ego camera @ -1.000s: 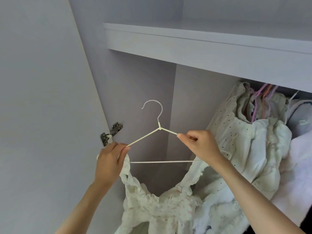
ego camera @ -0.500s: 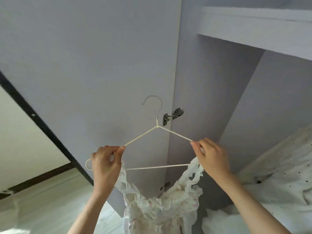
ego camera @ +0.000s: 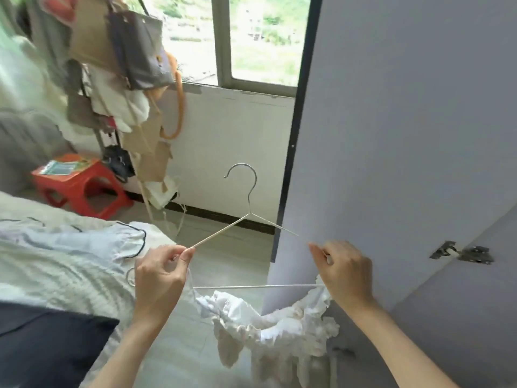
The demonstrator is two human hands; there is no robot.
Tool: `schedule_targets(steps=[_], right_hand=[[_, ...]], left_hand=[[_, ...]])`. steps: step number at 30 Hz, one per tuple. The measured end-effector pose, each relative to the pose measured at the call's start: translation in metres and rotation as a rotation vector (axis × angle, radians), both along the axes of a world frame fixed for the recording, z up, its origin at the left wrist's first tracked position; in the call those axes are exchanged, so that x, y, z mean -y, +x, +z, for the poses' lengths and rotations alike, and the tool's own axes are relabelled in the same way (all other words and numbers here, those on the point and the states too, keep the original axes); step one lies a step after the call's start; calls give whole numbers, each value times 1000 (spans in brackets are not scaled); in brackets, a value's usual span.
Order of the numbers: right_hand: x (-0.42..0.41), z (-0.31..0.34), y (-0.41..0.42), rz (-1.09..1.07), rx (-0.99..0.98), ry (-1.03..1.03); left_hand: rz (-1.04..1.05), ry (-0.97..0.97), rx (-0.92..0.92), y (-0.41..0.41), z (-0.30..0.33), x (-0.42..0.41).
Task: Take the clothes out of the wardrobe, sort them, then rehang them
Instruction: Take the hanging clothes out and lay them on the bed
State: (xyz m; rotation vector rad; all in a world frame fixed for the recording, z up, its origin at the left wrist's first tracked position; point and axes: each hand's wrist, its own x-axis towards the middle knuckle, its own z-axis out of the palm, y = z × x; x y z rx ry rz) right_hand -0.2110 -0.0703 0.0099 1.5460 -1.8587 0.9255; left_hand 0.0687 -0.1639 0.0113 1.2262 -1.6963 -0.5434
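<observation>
View has swung from the wardrobe interior toward the room. Left hand (ego camera: pixel 159 278) is pinching the left arm of the white hanger (ego camera: pixel 249 217); right hand (ego camera: pixel 345 271) is gripping its right arm. The frilled white garment (ego camera: pixel 268 326) is hanging at 6 o'clock. Bed (ego camera: pixel 56 264) at 9, window (ego camera: pixel 251 37) at 12, wardrobe door (ego camera: pixel 405 121) at 3. Bare floor (ego camera: pixel 232 253) is lying between them.
</observation>
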Motion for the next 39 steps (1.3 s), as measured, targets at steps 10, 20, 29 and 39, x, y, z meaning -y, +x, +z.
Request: schedule_targets(steps=[10,20,29,39], right_hand=[[137,8,161,411,10,-75],[201,-7,332,915,90,-13],[225,1,453,1356,128,56],[178,17,574,1704,191,116]], left_hand=[[444,-30,-27,167,10,1],[958,-33,88,292,6,-56],[1376,-44,110,325,8,-120],[1685,-110,142,358,27,-202]])
